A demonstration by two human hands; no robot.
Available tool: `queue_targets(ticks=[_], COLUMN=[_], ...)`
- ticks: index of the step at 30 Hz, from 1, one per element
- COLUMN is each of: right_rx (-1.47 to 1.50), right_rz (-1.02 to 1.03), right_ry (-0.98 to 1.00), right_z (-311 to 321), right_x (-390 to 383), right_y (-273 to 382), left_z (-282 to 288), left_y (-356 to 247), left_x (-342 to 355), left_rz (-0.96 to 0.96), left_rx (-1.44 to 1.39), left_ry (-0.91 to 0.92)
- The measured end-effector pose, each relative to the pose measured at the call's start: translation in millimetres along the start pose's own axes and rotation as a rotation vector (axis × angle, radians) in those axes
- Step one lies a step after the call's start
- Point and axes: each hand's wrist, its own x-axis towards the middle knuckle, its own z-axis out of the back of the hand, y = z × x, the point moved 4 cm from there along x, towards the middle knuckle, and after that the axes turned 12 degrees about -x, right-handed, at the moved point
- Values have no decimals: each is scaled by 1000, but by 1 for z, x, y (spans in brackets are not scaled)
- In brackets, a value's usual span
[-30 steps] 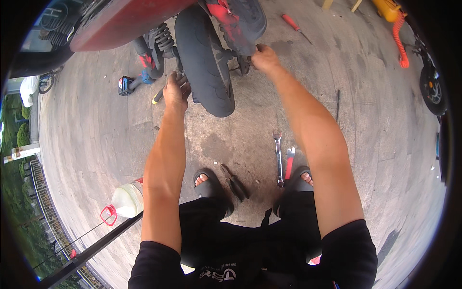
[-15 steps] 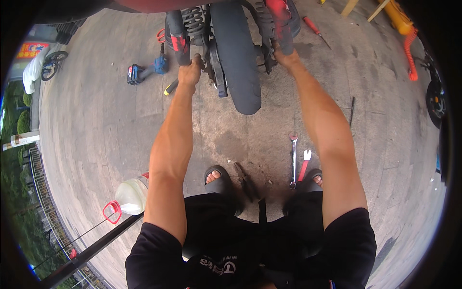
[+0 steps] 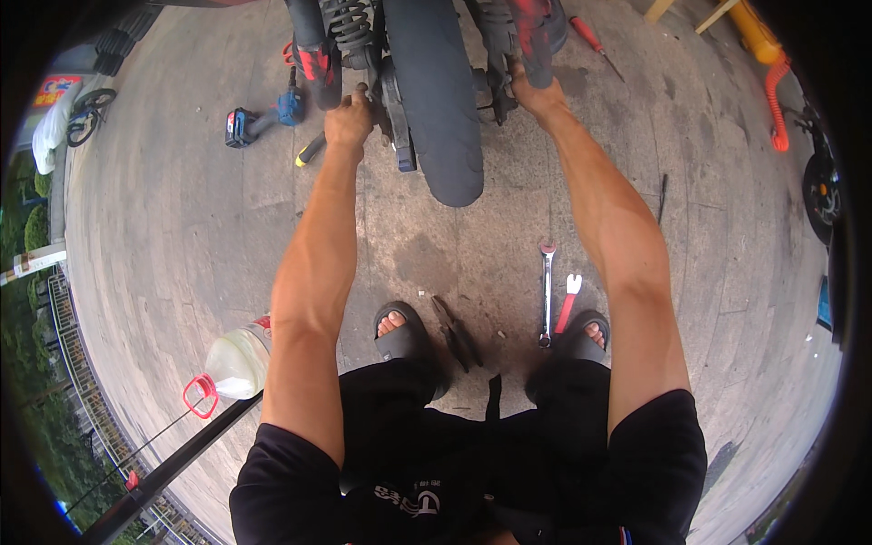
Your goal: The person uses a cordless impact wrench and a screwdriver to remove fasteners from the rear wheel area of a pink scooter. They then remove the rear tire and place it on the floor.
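Head view: rear wheel [image 3: 436, 100] upright at top centre, between both arms. Left hand [image 3: 350, 120] closed at hub on wheel's left side; right hand [image 3: 534, 91] closed on frame part at its right, what exactly unclear. Wheel looks heavy, stiff, rubber grippy; best held at axle both sides. Ground: grey paving slabs [image 3: 182, 236], stained; spanner [image 3: 546, 292], pliers [image 3: 454, 332], cordless driver [image 3: 263, 116] lying about.

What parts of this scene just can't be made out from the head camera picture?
- Upper part of the motorbike: cut off by the top edge; only the rear tyre shows fully.
- Fingertips of the left hand and right hand: hidden behind wheel parts.
- Plastic jug: partly covered by the left forearm.
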Motion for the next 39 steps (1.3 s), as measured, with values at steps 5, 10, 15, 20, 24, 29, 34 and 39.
queue_targets(ticks=[5, 10, 15, 20, 24, 29, 34, 39], right_rx=[41, 23, 42, 13, 55, 74, 82, 444], right_rz=[7, -30, -53, -37, -37, -60, -26, -257], right_ry=[-51, 9, 51, 51, 59, 37, 61, -9], right_z=[1, 10, 23, 25, 21, 18, 19, 11], right_x=[0, -16, -26, -27, -28, -26, -28, -68], right_y=[3, 13, 22, 25, 22, 20, 19, 7], left_z=[1, -1, 2, 0, 0, -2, -6, -6], left_y=[0, -3, -5, -3, 1, 3, 1, -2], left_x=[-13, -18, -23, -30, -26, -21, -31, -33], left_rz=[30, 45, 55, 112, 125, 106, 138, 145], left_rx=[-165, -252, -342, -449, -529, -524, -592, -569], left_ry=[-35, -50, -21, 17, 30, 39, 30, 17])
